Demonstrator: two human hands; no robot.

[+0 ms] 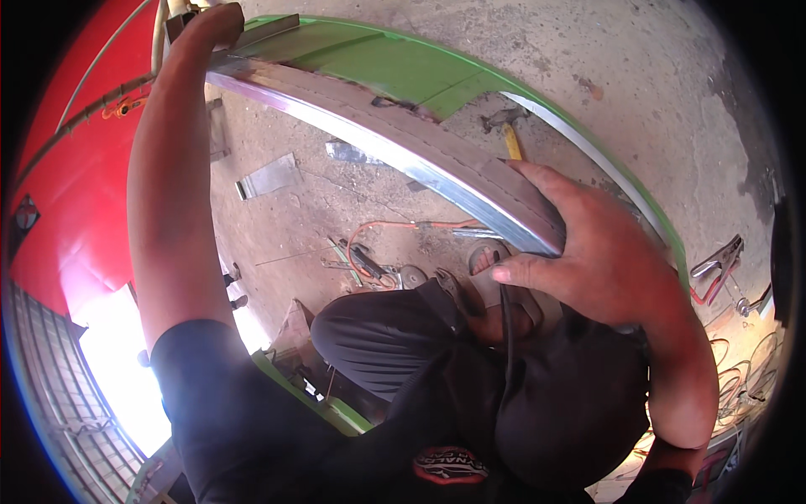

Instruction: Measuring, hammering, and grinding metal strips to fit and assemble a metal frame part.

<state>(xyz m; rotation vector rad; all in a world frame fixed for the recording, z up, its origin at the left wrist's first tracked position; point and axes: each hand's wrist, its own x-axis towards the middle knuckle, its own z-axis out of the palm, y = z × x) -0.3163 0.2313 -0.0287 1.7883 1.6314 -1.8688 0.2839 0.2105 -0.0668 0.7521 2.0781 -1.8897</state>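
A long, curved metal strip (369,147) runs from the far left toward my right knee, with a bright bare side and a dull brownish top. My right hand (579,235) wraps its near end, thumb on the shiny side and fingers over the top. Beyond the strip lies a green panel (361,59) with a curved rim and a large opening. At the far left end my left hand (220,27) is closed by a short dark metal piece (267,32). Its fingers are mostly hidden, so what they hold cannot be made out.
On the concrete floor are a hammer (512,141) with a yellow handle, a cut metal sheet (269,175), an orange cable (395,224) and a round disc (412,276). A metal clamp (718,267) lies at right. A large red panel (92,202) stands at left.
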